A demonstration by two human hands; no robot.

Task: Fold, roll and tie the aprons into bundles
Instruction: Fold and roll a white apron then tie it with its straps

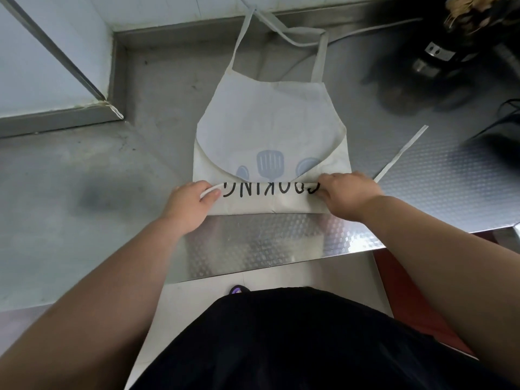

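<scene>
Cream cloth apron with black letters (270,122) lies flat on shiny metal table (253,243). Left hand (187,204) and right hand (349,194) pinch rolled near edge, one each end. Rolling step. Next: push roll away evenly toward neck strap (319,59).

The place is a catering-style kitchen: an embossed stainless-steel worktop (253,240) lies under the left hand (187,205) and right hand (350,194), a steel upstand (183,33) meets pale wall panels (50,60) beyond them, and the apron (270,116) they hold reads COOKING.
</scene>
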